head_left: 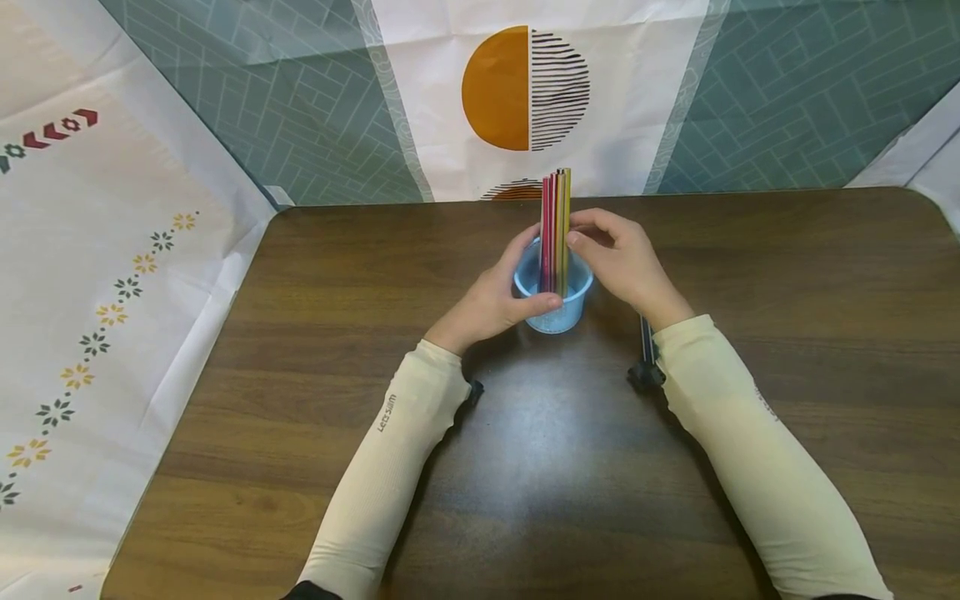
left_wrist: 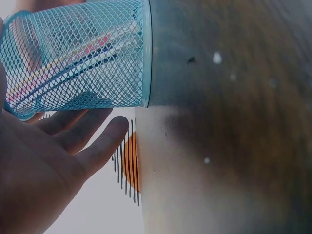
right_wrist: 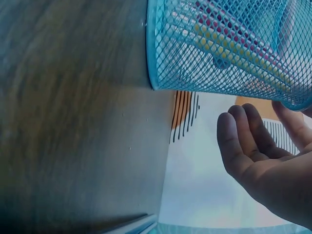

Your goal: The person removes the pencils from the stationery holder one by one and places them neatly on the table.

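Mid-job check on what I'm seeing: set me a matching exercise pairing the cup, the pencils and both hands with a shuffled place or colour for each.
Column 1
1. Mesh pencil cup
2. Colored pencils
3. Left hand
4. Right hand

Column 2 (sides as in the head view)
A. At the pencils' right side
B. Light blue
C. At the cup's left side
D. Standing inside the cup

Pairs: 1-B, 2-D, 3-C, 4-A
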A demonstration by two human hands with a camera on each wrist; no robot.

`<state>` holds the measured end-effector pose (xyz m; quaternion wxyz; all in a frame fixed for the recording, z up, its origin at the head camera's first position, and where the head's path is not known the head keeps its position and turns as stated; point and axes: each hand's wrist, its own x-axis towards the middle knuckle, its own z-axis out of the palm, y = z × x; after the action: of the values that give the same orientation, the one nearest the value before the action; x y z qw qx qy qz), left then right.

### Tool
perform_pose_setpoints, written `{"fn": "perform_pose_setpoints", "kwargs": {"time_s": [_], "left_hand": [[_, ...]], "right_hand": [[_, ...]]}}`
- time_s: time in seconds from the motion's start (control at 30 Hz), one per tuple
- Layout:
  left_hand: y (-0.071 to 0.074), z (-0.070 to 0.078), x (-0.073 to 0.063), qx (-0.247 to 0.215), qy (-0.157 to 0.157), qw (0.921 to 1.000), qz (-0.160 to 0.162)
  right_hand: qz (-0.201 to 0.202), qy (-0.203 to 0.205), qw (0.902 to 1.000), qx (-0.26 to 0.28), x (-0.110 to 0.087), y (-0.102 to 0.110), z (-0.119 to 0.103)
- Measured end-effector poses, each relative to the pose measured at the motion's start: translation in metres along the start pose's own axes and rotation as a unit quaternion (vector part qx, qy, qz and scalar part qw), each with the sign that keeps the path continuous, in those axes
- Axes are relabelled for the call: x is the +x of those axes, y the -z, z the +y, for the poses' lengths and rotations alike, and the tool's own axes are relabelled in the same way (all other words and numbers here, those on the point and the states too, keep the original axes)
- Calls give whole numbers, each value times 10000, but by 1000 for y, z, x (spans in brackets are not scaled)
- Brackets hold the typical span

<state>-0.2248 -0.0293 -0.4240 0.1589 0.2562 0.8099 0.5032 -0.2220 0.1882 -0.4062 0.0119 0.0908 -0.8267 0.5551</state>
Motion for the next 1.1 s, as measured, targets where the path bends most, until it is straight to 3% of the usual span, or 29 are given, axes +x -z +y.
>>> {"fn": "perform_pose_setpoints", "kwargs": {"time_s": [0.3,0.63,0.87,1.1], "left_hand": [[0,1,0,-35,64,10000,-24],[0,1,1,-77,24,10000,-28],[1,1,1,-25,5,10000,-28],[0,1,1,-17,38,10000,-10]], "right_hand": [[172,142,9996,155,0,-2,-1],[366,-82,9993,-2,-1,2,-6],[687,-169,9967,403,-1,2,-9],[912,-581,9929,487,-3,4,-12]]}}
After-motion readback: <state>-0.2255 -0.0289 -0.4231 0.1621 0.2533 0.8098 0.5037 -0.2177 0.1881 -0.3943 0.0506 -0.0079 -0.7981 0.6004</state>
